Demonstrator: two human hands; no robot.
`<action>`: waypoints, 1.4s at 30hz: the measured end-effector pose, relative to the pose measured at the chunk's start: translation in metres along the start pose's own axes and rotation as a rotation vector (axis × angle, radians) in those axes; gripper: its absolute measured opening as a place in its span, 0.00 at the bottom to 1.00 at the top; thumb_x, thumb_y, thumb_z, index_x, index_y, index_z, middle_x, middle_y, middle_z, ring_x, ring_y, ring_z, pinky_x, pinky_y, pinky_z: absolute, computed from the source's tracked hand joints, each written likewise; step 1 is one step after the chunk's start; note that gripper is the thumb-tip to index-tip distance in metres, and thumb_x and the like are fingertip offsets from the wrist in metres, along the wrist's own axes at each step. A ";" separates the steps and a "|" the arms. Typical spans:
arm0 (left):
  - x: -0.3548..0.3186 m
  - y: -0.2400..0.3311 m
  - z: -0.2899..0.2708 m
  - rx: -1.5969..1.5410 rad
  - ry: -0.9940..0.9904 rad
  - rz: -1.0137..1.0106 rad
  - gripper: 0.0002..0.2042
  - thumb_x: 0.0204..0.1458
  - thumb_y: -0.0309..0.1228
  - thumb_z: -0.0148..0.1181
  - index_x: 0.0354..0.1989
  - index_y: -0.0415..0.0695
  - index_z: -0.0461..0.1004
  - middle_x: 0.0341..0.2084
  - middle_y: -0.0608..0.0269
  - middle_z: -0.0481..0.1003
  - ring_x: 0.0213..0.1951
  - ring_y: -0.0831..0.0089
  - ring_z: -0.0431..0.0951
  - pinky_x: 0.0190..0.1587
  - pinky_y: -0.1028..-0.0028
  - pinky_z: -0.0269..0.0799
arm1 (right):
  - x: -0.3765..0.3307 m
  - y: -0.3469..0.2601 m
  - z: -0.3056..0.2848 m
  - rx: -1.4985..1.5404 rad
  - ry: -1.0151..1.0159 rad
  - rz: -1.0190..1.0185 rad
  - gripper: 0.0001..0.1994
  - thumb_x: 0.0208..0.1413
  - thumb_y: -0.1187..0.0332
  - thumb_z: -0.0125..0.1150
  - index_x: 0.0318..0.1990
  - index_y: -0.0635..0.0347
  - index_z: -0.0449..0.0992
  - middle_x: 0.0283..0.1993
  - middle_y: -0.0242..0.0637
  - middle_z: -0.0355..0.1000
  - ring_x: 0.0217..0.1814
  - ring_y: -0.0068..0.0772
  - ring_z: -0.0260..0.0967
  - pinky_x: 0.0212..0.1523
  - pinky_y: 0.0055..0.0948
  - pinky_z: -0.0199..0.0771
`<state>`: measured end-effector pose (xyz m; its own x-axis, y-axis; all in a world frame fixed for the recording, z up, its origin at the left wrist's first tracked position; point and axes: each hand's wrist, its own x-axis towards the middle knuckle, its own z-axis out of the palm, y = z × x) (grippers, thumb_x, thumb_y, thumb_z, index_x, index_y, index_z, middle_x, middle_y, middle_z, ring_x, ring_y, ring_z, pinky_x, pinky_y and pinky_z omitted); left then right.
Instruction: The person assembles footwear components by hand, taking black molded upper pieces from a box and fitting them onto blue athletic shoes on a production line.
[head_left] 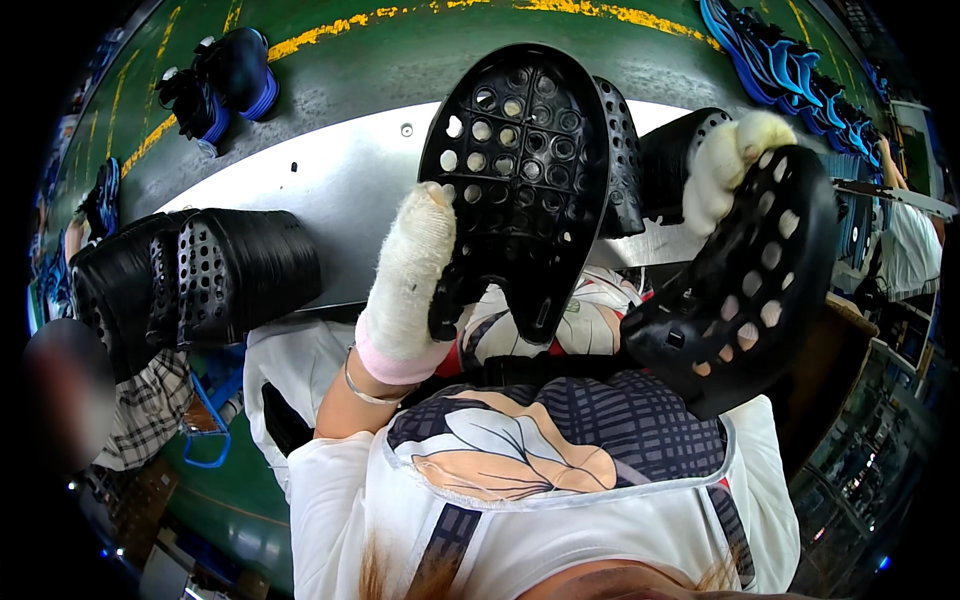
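My left hand (413,270), in a white knit glove with a pink cuff, grips the left edge of a black perforated shell (530,225). This shell has a rounded top, a grid of round holes and a notch at its lower end; it is held upright before my chest. On the right, my gloved right hand (735,165) closes over the upper edge of a second black perforated shell (745,290), which is tilted and curved. Its holes let light through. Part of each hand's fingers is hidden behind the shells.
More black perforated shells (250,270) lie nested on the white table (345,170) at left; others (622,150) stand behind the held ones. Blue-and-black shoes (225,80) are at far left, with rows of blue-and-black pieces (790,65) at far right. Other people work at both sides.
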<state>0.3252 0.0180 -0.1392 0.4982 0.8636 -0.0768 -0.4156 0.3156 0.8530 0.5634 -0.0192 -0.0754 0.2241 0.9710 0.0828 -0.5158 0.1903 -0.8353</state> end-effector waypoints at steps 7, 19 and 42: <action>-0.006 0.017 0.018 -0.331 -0.016 -0.190 0.20 0.66 0.39 0.40 0.60 0.38 0.64 0.54 0.56 0.71 0.52 0.71 0.74 0.53 0.74 0.71 | 0.020 -0.019 -0.010 0.197 -0.237 0.201 0.13 0.60 0.62 0.53 0.43 0.62 0.66 0.34 0.39 0.64 0.30 0.28 0.66 0.27 0.24 0.71; 0.007 0.032 0.047 0.328 -0.084 0.044 0.33 0.55 0.41 0.51 0.65 0.33 0.54 0.55 0.43 0.67 0.52 0.56 0.74 0.54 0.66 0.73 | -0.027 -0.036 -0.045 -0.103 -0.334 0.334 0.15 0.58 0.67 0.52 0.47 0.70 0.72 0.27 0.39 0.70 0.24 0.24 0.68 0.26 0.22 0.71; 0.014 0.024 0.013 1.215 -0.144 0.799 0.39 0.41 0.20 0.69 0.65 0.35 0.57 0.60 0.54 0.65 0.60 0.63 0.67 0.66 0.69 0.57 | -0.038 -0.034 -0.029 -0.191 -0.233 0.415 0.25 0.61 0.54 0.55 0.42 0.78 0.72 0.16 0.32 0.66 0.13 0.15 0.59 0.17 0.17 0.57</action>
<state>0.3320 0.0330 -0.1128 0.5485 0.5770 0.6052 0.2359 -0.8012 0.5500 0.5964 -0.0667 -0.0662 -0.1689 0.9697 -0.1764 -0.3569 -0.2270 -0.9062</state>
